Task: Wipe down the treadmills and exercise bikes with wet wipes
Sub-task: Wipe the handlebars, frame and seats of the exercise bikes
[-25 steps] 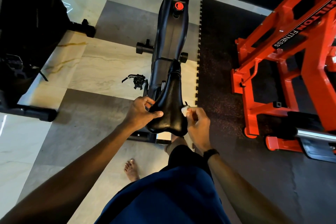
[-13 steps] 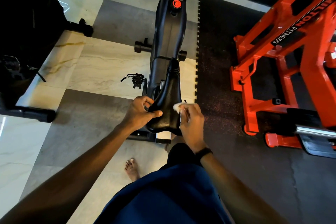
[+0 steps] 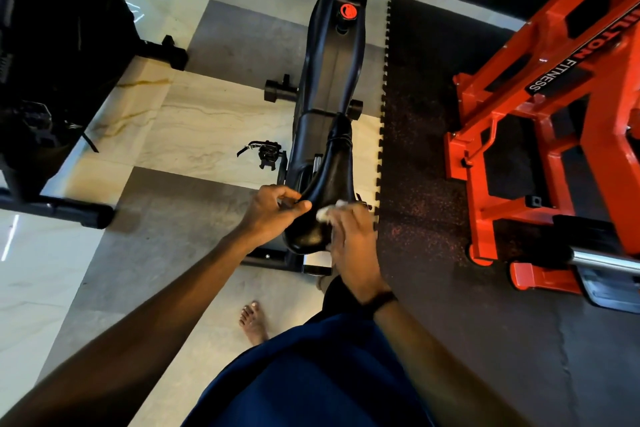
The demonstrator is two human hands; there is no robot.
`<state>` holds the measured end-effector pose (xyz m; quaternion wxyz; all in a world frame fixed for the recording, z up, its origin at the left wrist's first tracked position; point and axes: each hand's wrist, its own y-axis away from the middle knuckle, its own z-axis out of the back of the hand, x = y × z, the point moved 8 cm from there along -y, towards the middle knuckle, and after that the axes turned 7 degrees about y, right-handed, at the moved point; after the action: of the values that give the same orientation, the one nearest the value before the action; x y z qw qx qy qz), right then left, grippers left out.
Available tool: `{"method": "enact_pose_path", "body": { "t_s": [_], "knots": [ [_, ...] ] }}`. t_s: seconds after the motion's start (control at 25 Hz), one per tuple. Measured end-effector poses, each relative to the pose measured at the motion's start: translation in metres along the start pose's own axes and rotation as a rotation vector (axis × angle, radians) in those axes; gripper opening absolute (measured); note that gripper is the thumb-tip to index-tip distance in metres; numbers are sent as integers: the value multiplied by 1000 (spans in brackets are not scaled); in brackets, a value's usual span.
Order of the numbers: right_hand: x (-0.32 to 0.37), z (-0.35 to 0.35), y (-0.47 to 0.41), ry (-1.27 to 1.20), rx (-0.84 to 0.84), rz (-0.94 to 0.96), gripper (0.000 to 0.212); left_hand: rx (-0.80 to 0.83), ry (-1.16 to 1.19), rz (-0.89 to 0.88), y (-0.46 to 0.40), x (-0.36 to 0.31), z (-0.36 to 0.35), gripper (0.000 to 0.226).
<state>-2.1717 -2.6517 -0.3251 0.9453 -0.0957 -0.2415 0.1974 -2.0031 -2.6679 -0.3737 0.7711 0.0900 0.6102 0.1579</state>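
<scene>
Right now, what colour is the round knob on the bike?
Red knob, seen clearly in the head view.

Orange weight machine frame (image 3: 540,121) standing on dark speckled rubber mat (image 3: 426,156), chrome bar (image 3: 606,260) projecting at its lower right, marble and grey floor tiles (image 3: 194,128) lying to the left, bare foot (image 3: 254,321) resting on tile.

LIGHT: dim indoor, warm | SOURCE: far left, streak glare on pale floor (image 3: 10,236) | SHADOW: black machine (image 3: 52,45) far left lacks detail; near clothing dark | BLUR: right hand (image 3: 353,246) and wipe (image 3: 327,213) smeared | DISTORTION: wide-angle bending at edges, orange frame (image 3: 540,114) lines curve
</scene>
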Motion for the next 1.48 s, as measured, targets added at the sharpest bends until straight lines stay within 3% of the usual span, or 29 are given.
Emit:
{"method": "enact_pose_path", "body": {
  "t_s": [0.08, 0.2, 0.44, 0.56, 0.64, 0.72, 0.8, 0.88, 0.96, 1.04, 1.12, 1.2, 1.36, 1.4, 1.48],
  "knots": [
    [7, -5, 46, 41, 89, 156, 22, -15, 99, 15, 1, 6, 3, 16],
    [5, -12, 43, 101, 105, 261, 20, -58, 275, 54, -1, 16, 6, 40],
    [-11, -9, -95, 229, 21, 114, 29, -94, 416, 116, 4, 8, 9, 34],
    [-3, -19, -93, 169, 70, 78, 33, -113, 484, 158, 10, 10, 9, 38],
    [19, -27, -35, 124, 141, 198, 33, -155, 524, 161, 13, 11, 16, 41],
    [38, -26, 21, 105, 205, 445, 30, -213, 561, 150, 15, 13, 23, 45],
    [37, -23, 14, 136, 237, 603, 29, -244, 569, 155, 18, 17, 23, 48],
    [22, -16, -44, 214, 162, 517, 27, -250, 572, 157, 20, 17, 20, 50],
    [2, -5, -110, 251, 52, 294, 29, -249, 579, 158, 22, 14, 19, 50],
    [-4, -15, -129, 235, 68, 181, 35, -256, 585, 161, 23, 15, 20, 48],
    [16, -39, -93, 249, 187, 235, 38, -274, 577, 153, 23, 19, 22, 46],
    [44, -50, -28, 221, 268, 404, 37, -315, 568, 138, 24, 23, 25, 45],
    [49, -31, 19, 196, 307, 738, 32, -359, 530, 143, 23, 27, 31, 46],
    [36, -23, 5, 226, 273, 713, 29, -351, 531, 135, 22, 25, 31, 45],
    [2, 1, -36, 210, 136, 445, 19, -333, 528, 119, 21, 22, 30, 45]
  ]
}}
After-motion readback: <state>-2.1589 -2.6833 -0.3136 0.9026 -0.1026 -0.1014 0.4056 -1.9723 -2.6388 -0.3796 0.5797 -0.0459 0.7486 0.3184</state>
